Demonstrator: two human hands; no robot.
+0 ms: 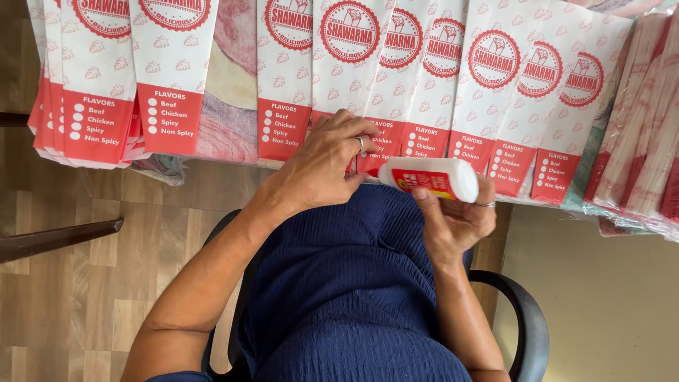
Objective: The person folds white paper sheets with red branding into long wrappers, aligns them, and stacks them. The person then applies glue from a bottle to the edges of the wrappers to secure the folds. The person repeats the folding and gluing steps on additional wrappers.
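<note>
My right hand point(456, 219) grips a white glue bottle point(431, 177) with a red label, held sideways over my lap. My left hand point(327, 166) is closed around the bottle's cap end at its left tip, a ring on one finger. Just beyond both hands lies a row of white paper bags point(431, 78) with red round stamps and red bottom bands, overlapping along the table edge. The bottle's nozzle is hidden under my left fingers.
More stacked paper bags point(99, 78) lie at the far left, and another pile point(643, 141) at the right. I sit in a black chair with an armrest point(527, 318). A dark table leg point(56, 239) crosses the wooden floor at left.
</note>
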